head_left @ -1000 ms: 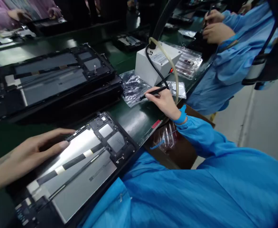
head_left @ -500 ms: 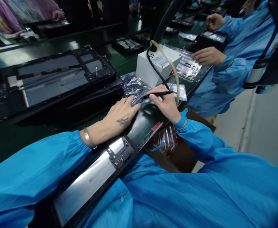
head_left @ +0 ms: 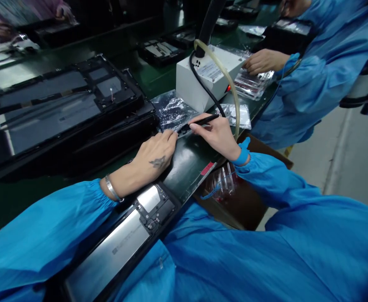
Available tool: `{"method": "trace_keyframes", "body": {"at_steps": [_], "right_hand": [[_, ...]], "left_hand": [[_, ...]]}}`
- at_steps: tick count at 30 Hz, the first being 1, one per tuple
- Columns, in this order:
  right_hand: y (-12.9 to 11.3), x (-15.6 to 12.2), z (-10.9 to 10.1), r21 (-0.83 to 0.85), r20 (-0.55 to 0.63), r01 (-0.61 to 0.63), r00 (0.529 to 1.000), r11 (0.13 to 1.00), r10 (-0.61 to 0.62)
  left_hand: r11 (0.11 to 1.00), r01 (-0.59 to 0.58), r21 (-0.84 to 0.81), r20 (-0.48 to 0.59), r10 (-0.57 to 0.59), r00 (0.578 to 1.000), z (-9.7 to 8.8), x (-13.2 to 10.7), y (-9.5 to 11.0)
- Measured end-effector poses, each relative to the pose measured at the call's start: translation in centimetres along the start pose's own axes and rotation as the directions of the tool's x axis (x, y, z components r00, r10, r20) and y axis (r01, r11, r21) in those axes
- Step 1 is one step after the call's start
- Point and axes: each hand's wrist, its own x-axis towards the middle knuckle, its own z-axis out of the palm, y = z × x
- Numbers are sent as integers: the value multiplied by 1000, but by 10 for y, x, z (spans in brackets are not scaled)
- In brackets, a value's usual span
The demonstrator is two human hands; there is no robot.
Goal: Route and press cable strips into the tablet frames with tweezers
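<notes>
My right hand (head_left: 217,134) grips a black pen-shaped tool (head_left: 204,120) between thumb and fingers. The tool slants down to the left, its tip close to small dark pieces at the near edge of a clear plastic bag (head_left: 174,110). My left hand (head_left: 155,155) is palm down, its fingers drawn together on the bag's near left corner; its thumb is mostly hidden. Below my left wrist lies an opened tablet-like device (head_left: 117,247) with a large silvery battery, at the bench edge by my lap.
A white box (head_left: 203,77) with a black cable and yellowish tube (head_left: 237,111) stands beyond my right hand. Stacked black device housings (head_left: 55,109) lie left. A co-worker's hand (head_left: 264,61) is over silvery packs at right. A carton (head_left: 247,205) sits below the bench.
The fingers of my left hand have drawn closer together at the bag's corner. My right hand and its tool have shifted slightly left. The co-worker's hand has moved nearer the white box.
</notes>
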Motion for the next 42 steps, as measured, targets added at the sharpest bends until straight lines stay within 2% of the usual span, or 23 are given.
{"method": "trace_keyframes", "body": {"at_steps": [4,14,21,29,42], "right_hand": [[2,3,3,15,18,2,1000,1000,-2],[4,3,5,2,53,22,998,1000,-22],[4,2,5,2,35,-13,999,1000,13],[4,0,4,-25,22,1,1000,1000,0],[1,-1,5,-94,26,87,996,992,-85]], "left_hand": [[1000,11,14,44,-12,999,-5,2,3],[999,2,37,34,-3,999,-5,3,4],[1000,2,24,56,-4,998,-8,2,5],[1000,6,21,60,-8,998,-9,2,6],[1000,-5,29,47,4,999,-5,4,6]]}}
